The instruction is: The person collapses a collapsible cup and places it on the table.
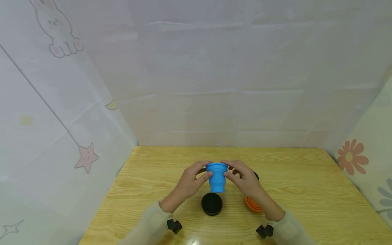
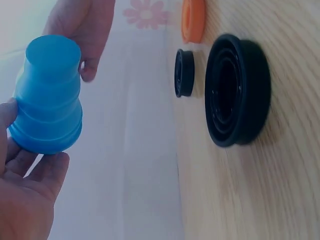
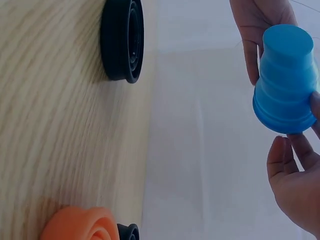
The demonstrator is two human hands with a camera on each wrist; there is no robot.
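Note:
A blue collapsible cup (image 1: pixel 217 178), extended to its tapered, ringed shape, is held above the table between both hands. My left hand (image 1: pixel 191 182) grips its left side near the wide rim, thumb in front and fingers behind. On the opposite side my right hand (image 1: pixel 245 180) pinches the rim the same way. In the left wrist view the cup (image 2: pixel 50 95) shows its narrow closed base. A black collapsed cup (image 1: pixel 212 204) lies on the table just below the blue one. By the right forearm lies an orange collapsed cup (image 1: pixel 253 205), partly covered.
A smaller black collapsed piece (image 2: pixel 184 73) lies farther back, mostly hidden by the right hand in the head view. The wood-grain table (image 1: pixel 147 177) meets a pale printed cloth (image 1: pixel 196 85) at its back and sides.

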